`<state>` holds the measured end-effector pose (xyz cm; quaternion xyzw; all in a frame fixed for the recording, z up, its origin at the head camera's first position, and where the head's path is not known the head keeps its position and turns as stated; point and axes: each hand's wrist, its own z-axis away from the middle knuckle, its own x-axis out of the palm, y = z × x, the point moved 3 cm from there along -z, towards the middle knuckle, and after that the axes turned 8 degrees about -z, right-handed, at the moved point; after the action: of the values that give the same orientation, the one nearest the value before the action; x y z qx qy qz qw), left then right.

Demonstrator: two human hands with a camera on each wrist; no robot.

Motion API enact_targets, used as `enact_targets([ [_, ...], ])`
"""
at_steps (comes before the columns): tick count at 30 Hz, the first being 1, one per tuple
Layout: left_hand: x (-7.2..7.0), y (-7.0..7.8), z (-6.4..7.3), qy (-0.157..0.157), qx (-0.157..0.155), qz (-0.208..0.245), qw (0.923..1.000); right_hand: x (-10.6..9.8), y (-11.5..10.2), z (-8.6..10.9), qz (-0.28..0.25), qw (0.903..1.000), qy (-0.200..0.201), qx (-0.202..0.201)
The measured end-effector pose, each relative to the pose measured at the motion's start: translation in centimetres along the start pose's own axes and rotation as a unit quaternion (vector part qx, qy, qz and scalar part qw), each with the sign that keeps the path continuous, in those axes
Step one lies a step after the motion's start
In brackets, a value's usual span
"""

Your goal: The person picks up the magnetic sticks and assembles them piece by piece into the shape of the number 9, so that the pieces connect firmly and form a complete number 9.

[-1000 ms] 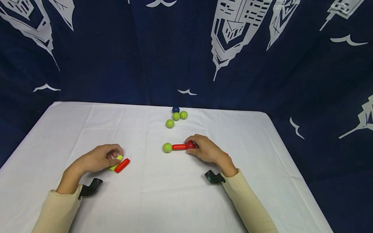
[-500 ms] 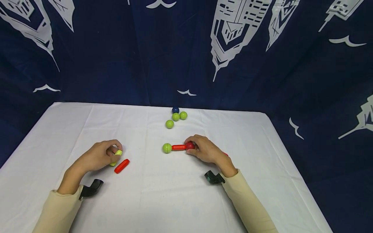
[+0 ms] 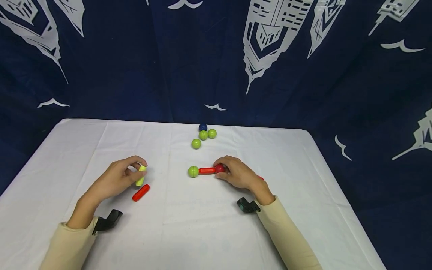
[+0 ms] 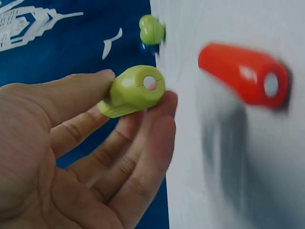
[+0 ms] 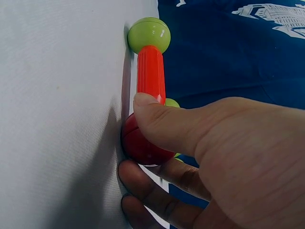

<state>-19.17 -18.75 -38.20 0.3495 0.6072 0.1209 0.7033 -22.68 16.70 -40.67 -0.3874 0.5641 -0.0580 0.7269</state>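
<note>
My left hand (image 3: 118, 179) pinches a yellow-green rod (image 3: 140, 177) between thumb and fingers. In the left wrist view the end of this magnetic rod (image 4: 136, 90) shows a round metal face. Just below it on the cloth lies a loose red rod (image 3: 141, 192), apart from the hand. My right hand (image 3: 240, 174) grips a dark red ball (image 3: 219, 168) with thumb and fingers. That ball joins one end of another red rod (image 3: 206, 171), whose other end carries a green ball (image 3: 193, 171). In the right wrist view this joined piece lies along the cloth.
Toward the far edge of the white-covered table (image 3: 168, 232) sit several balls: a dark blue ball (image 3: 203, 128) and green balls (image 3: 196, 144). A bit of red (image 3: 261, 178) shows behind my right wrist, mostly hidden. A dark blue printed curtain (image 3: 162, 63) hangs behind.
My left hand has picked the yellow-green rod up from beside the loose red rod, moved it up and to the right, and turned it more upright. The right hand has stayed in place.
</note>
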Motion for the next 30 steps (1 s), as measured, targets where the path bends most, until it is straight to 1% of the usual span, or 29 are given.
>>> enact_targets([
  [5,0.9,1.1,-0.2,-0.021,0.0,0.063,0.9978,-0.1,0.0,0.0,-0.002,1.0,-0.001,0.003],
  [8,1.8,1.9,-0.4,-0.025,0.008,0.078,0.9966,-0.1,-0.1,0.0,-0.004,1.0,0.001,-0.001],
  [12,3.5,2.7,-1.0,-0.036,0.015,0.088,0.9954,0.0,0.0,0.0,-0.002,1.0,0.0,-0.003],
  [15,5.0,3.4,-1.6,-0.058,0.015,0.104,0.9927,-0.1,0.0,0.1,0.001,1.0,-0.001,0.0],
  [17,6.0,3.8,-2.1,-0.072,0.016,0.125,0.9893,-0.1,0.0,0.1,0.002,1.0,-0.002,0.002],
  [22,8.3,4.6,-3.6,-0.09,0.0,0.164,0.9823,-0.1,-0.1,0.1,0.001,1.0,-0.001,0.007],
  [24,9.1,4.8,-4.1,-0.094,-0.013,0.18,0.9791,-0.1,-0.2,0.1,0.0,0.9999,0.0,0.01],
  [28,10.2,5.0,-4.8,-0.105,-0.032,0.216,0.9703,-0.1,-0.2,0.0,0.001,0.9999,0.0,0.014],
  [30,10.6,5.1,-5.0,-0.105,-0.04,0.223,0.9683,-0.1,-0.2,-0.1,0.002,0.9999,-0.001,0.013],
])
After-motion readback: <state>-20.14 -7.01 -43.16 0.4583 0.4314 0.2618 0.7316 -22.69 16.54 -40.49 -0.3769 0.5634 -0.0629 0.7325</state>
